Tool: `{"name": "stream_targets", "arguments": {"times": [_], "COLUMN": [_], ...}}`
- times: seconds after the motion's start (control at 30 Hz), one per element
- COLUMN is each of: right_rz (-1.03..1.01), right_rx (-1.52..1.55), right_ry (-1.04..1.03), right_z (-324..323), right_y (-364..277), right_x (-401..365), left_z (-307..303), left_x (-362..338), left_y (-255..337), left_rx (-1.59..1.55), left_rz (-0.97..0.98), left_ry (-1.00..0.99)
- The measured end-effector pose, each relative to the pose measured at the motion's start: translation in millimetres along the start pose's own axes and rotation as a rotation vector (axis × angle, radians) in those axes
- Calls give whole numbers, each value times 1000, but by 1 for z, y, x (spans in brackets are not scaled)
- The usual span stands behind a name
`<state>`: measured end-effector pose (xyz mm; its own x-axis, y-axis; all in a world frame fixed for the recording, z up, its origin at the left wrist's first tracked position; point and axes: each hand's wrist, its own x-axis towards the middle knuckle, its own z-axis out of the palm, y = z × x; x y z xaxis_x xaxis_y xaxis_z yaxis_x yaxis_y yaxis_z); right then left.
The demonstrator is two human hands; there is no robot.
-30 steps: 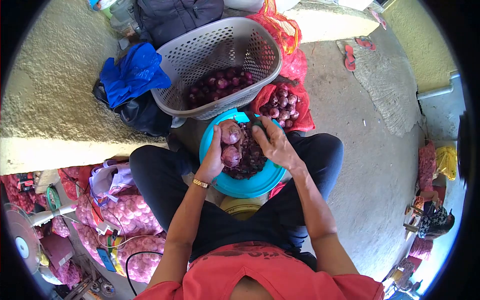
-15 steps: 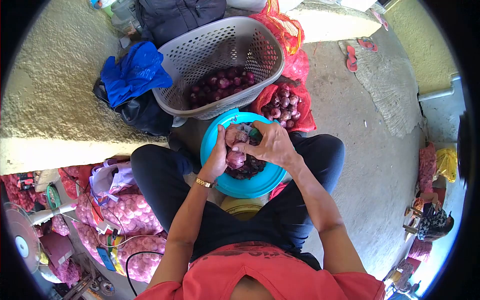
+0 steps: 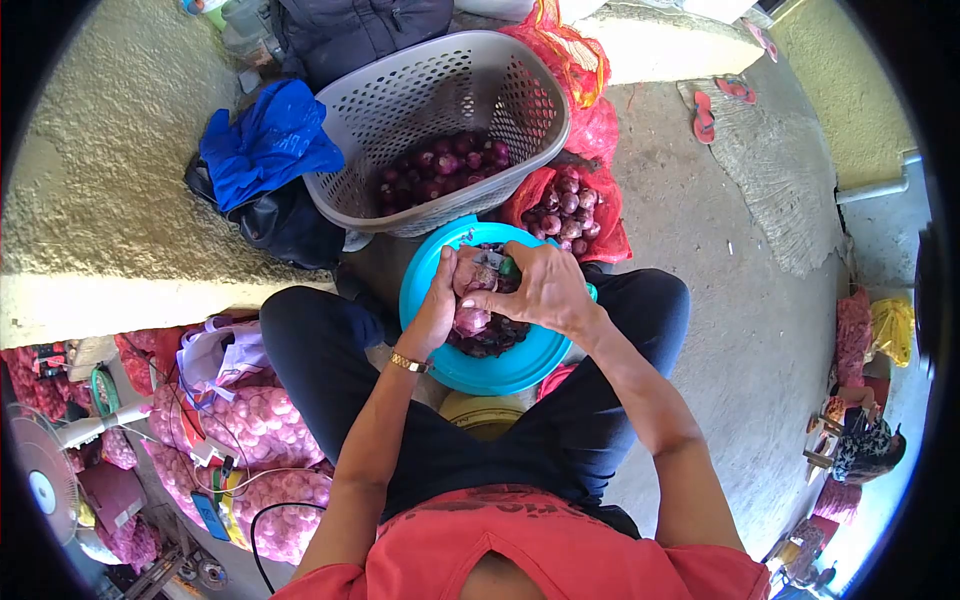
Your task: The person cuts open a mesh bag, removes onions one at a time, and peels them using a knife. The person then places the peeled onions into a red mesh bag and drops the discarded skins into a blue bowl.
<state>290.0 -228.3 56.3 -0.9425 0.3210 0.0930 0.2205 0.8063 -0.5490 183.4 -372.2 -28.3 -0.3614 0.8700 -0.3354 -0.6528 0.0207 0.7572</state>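
Observation:
My left hand (image 3: 436, 310) is closed around red onions, one upper onion (image 3: 468, 272) and one lower onion (image 3: 471, 319), over a turquoise basin (image 3: 520, 375). My right hand (image 3: 550, 290) is curled over them from the other side, its thumb resting against the onions. In its fingers is a small knife (image 3: 488, 259) with a grey blade and a green part beside the forefinger. The blade lies at the top of the upper onion. Dark onion skins (image 3: 488, 346) fill the basin's middle beneath both hands.
Beyond the basin stands a grey perforated basket (image 3: 335, 205) with red onions inside. An open red mesh bag (image 3: 615, 225) of onions is right of it. Several full mesh bags (image 3: 265, 425) and a fan (image 3: 45, 490) are at left. Another person (image 3: 868, 450) sits far right.
The knife blade shows more clearly across the upper onion now, and the onions have turned slightly in my left hand. Both hands stay over the basin.

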Motion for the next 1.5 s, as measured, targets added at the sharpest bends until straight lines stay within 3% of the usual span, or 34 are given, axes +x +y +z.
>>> {"name": "stream_targets", "arguments": {"times": [0.17, 0.37, 0.57, 0.63, 0.97, 1.03, 1.13, 1.37, 1.5], "right_rz": [-55, -112, -145, -161, -187, -115, -106, -76, -15], "right_rx": [0, -13, -43, 9, -27, 23, 82, 126, 302], "right_ry": [81, 69, 6, 17, 6, -15, -4, 4, 74], "right_z": [6, 2, 0, 4, 17, 18, 24, 34, 26], "right_y": [0, 6, 9, 9, 17, 18, 18, 19, 6], "right_x": [1, -4, -6, -6, -14, -14, -16, -18, -16], "left_z": [6, -8, 9, 3, -4, 8, 7, 15, 21], "left_x": [-2, -4, -7, -6, -3, -2, -1, -1, 2], "left_y": [6, 12, 20, 23, 23, 20, 17, 13, 3], "left_rx": [-83, -7, -51, 69, 154, 105, 173, 95, 173], "left_rz": [-21, -197, -245, -233, -287, -176, -111, -143, 161], "left_ry": [52, -137, 94, -78, -131, 33, 33, 145, 180]}}
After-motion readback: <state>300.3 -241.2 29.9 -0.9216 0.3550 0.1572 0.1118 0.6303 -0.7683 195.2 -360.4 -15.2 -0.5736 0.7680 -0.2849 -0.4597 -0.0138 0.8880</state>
